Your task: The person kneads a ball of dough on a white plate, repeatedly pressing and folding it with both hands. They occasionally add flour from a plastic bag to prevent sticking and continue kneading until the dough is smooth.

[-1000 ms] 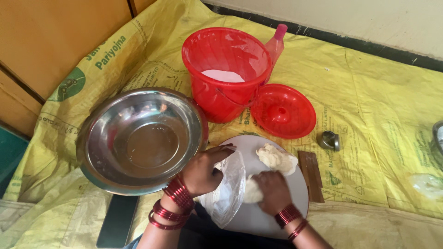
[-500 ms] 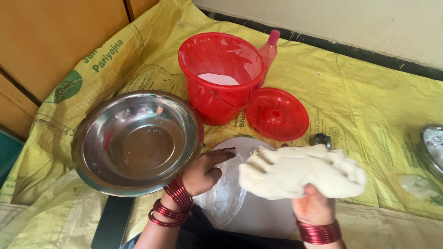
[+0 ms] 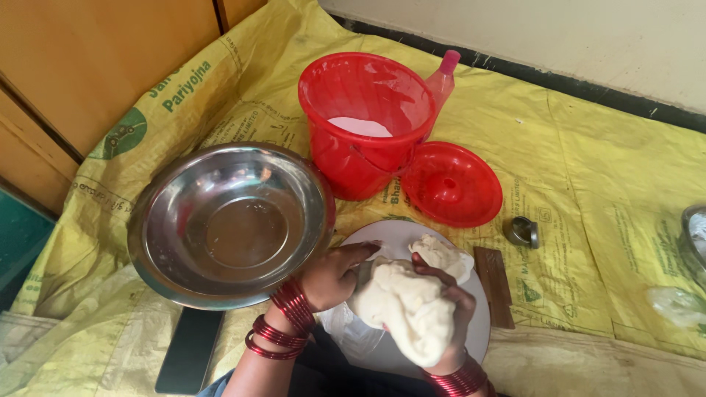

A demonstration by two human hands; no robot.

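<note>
Pale, soft dough lump [image 3: 407, 309], stretched wide half a second ago, is now gathered low centre above the round white board [image 3: 479, 323]. Right hand [image 3: 450, 312] fingers curl around it; left hand [image 3: 332, 276] presses its side, fingers extended.

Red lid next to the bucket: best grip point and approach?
Grip the lid by its rim, coming from the right or near side. It lies flat on the yellow sack, looks shallow and domed, and the bucket crowds its left edge.
</note>
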